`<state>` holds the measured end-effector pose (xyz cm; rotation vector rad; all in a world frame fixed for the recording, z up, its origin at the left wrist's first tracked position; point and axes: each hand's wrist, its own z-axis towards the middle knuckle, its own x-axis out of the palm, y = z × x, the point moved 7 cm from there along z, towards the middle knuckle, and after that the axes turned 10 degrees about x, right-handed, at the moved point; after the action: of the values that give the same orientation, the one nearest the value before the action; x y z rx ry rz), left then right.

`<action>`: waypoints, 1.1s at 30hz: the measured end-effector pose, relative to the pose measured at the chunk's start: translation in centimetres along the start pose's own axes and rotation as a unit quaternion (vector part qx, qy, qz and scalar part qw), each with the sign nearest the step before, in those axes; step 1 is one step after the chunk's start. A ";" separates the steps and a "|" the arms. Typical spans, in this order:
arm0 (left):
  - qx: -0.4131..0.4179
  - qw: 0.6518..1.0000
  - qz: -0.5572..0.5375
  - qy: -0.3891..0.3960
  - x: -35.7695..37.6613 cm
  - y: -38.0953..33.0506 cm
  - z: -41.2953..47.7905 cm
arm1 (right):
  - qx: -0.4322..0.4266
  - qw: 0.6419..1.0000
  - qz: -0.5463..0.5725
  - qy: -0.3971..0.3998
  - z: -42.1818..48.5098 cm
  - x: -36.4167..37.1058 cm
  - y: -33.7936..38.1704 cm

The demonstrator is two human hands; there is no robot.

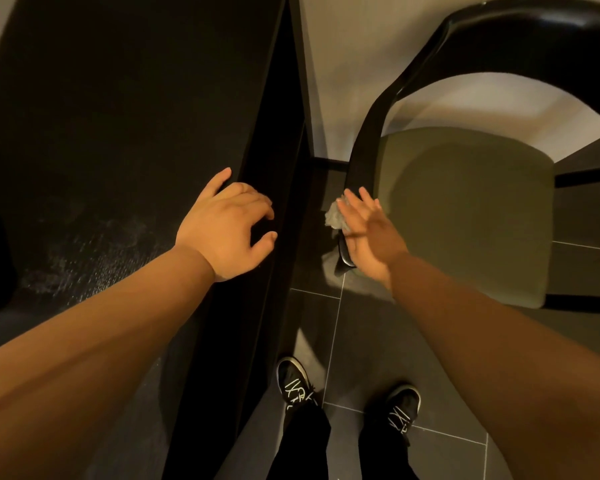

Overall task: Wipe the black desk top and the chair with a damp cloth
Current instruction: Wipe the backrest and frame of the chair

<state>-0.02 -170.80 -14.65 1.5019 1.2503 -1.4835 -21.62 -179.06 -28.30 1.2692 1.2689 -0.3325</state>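
The black desk top (pixel 111 126) fills the left side, with pale damp streaks near its front. My left hand (pixel 227 225) rests on the desk's right edge, fingers spread and curled over it, holding nothing. To the right stands the chair (pixel 371 133), a curved black frame around an olive seat cushion (pixel 465 209). My right hand (pixel 369 233) presses a small grey cloth (pixel 335 216) against the lower end of the chair's black armrest, fingers stretched out flat. Most of the cloth is hidden under my fingers.
Dark grey floor tiles (pixel 368 341) lie between the desk and the chair, where my two black shoes (pixel 297 382) stand. A pale wall (pixel 357 46) rises behind the chair. A dark rounded shape sits at the far left edge of the desk.
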 end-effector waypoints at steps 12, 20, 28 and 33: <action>-0.006 1.000 0.007 -0.014 0.1 0.0 0.1 | 0.002 0.995 -0.096 0.015 0.4 1.2 0.0; -0.007 1.000 0.004 -0.004 0.1 -0.1 0.1 | 0.037 0.994 -0.095 0.028 -1.9 1.2 1.0; -0.008 1.000 0.003 -0.008 -0.1 -0.1 0.3 | -0.042 0.984 -0.157 0.068 -1.0 1.8 0.0; -0.009 1.000 -0.002 -0.021 -0.2 0.0 0.3 | 0.049 0.992 -0.110 0.037 5.0 -0.2 -1.4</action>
<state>-0.10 -171.13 -14.50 1.4498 1.2387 -1.4941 -20.26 -183.79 -29.90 1.2363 1.4755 -0.5138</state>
